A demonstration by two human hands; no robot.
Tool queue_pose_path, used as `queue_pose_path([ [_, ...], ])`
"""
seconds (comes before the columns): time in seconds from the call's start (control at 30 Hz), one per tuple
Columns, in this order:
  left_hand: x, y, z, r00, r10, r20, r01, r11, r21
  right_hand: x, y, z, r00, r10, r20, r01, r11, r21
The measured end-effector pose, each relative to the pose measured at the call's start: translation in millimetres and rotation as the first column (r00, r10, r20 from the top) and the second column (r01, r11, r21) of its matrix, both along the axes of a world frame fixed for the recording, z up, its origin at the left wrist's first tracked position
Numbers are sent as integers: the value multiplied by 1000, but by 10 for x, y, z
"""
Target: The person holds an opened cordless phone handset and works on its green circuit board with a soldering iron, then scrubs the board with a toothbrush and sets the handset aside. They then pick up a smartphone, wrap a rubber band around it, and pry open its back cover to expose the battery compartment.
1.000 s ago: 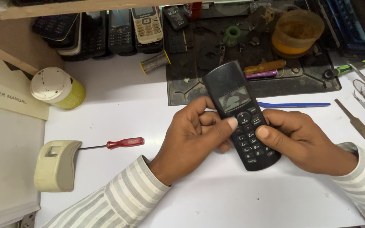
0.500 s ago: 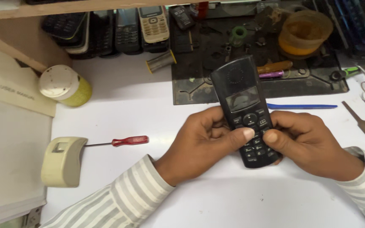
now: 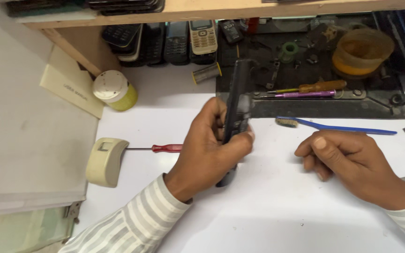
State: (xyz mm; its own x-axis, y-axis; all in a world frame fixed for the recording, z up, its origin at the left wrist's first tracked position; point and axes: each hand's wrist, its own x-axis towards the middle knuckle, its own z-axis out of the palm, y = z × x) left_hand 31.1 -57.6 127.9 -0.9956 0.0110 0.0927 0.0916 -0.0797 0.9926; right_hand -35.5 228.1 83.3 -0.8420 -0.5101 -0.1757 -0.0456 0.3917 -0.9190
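The white bench [image 3: 277, 215] carries all items. A black work mat [image 3: 315, 105] lies at its rear right, with a yellow-handled screwdriver [image 3: 322, 86], a purple-handled tool [image 3: 305, 94] and an amber tub [image 3: 362, 51] on it. A row of old handsets [image 3: 165, 42] stands under the wooden shelf [image 3: 212, 9].

The left hand [image 3: 209, 150] holds the black cordless handset [image 3: 236, 110] edge-on above the bench centre, its upper end tilted toward the mat. The fingers [image 3: 242, 140] are wrapped round its lower half and pinch it against the thumb; the bottom end shows below the palm.

The right hand [image 3: 352, 164] rests on the bench, well apart from the handset, fingers curled loosely and holding nothing.

A beige plastic housing [image 3: 104, 161] and a red-handled screwdriver [image 3: 158, 148] lie left of the left hand. A blue brush [image 3: 338, 127] lies just beyond the right hand.
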Motion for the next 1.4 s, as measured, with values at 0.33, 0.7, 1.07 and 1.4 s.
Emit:
queue_pose_path([
  [0.33,63,-785,383,790,125,-600,-596,-71,-800,51,93,66,997,25,-68,-21,998,66],
  [0.7,-134,-1064,275,829,364,-425,-356,-243,-902,84,146,188,994,44,-105,-33,994,106],
  [1.07,-308,-532,464,881,376,-288,-405,283,-869,79,268,201,996,-26,-83,32,997,76],
  [1.4,-84,-1085,261,825,539,-170,-221,30,-975,144,267,236,994,-3,-112,11,997,71],
])
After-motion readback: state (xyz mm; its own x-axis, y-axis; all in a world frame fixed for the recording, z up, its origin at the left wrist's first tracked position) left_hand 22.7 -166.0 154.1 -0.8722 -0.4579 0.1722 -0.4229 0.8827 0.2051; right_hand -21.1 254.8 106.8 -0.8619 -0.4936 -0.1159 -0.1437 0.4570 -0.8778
